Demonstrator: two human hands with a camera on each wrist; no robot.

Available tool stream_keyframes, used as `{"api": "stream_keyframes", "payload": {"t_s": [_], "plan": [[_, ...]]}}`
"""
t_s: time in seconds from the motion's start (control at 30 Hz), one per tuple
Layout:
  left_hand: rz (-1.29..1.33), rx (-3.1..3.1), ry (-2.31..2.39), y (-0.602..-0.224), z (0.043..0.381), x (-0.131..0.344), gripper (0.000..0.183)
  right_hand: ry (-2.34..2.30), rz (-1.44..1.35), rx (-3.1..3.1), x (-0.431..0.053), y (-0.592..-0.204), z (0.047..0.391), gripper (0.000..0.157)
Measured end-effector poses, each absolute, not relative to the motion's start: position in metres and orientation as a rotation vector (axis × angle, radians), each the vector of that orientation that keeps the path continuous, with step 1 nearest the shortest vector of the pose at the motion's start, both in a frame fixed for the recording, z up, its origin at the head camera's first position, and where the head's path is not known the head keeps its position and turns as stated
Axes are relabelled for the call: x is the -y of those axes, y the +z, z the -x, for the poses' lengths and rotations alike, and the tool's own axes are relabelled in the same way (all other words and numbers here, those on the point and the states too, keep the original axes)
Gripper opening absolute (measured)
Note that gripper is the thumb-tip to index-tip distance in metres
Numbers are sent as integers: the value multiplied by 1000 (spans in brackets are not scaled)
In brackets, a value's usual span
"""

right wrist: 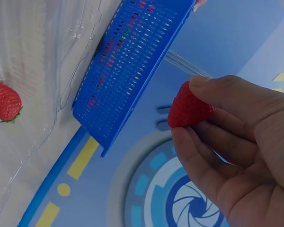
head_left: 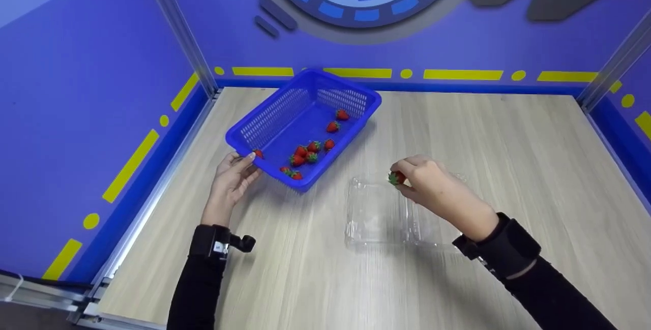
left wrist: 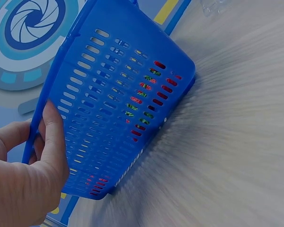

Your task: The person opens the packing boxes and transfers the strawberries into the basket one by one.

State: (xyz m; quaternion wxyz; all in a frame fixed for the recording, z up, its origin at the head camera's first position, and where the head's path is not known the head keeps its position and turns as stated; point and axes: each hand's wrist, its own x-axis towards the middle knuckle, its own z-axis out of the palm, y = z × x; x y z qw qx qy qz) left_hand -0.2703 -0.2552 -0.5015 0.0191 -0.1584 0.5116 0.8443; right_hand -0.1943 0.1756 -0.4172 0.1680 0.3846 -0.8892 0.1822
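My left hand (head_left: 231, 182) grips the near rim of a blue plastic basket (head_left: 285, 134), thumb on the inner side and fingers outside. Several red strawberries (head_left: 297, 159) with green leaves lie in the basket, most towards its near and right sides. Over a clear plastic clamshell box (head_left: 375, 213), my right hand (head_left: 432, 187) pinches one strawberry (right wrist: 191, 106) between thumb and fingers. Another strawberry (right wrist: 6, 101) lies in the clear box in the right wrist view; in the head view my right hand and forearm cover part of the box.
Everything stands on a light wood-grain table (head_left: 529, 167). Blue panels with yellow markings (head_left: 463, 74) rise behind it and at both sides. The basket sits at the back left, the clear box in front of it to the right.
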Motion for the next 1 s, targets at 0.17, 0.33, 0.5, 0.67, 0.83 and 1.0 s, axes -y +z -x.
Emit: {"api": "stream_keyframes", "payload": {"t_s": [0.17,0.33,0.5,0.67,0.83,1.0], "plan": [[521,-1596,2616,-502,271,254,28,576,-1106,2521,-165,-418,207,19],[520,-1587,2619,-499,272,253,26,634,-1076,2498,-150,-417,223,21],[525,-1580,2622,-499,274,253,26,727,-1071,2428,-129,-418,245,19],[527,-1563,2647,-500,274,255,25,802,-1037,2425,-102,-423,275,15],[525,-1573,2631,-501,272,254,25,713,-949,2555,-76,-433,294,17],[545,-1570,2634,-501,271,254,25,680,-948,2594,-54,-444,302,13]]}}
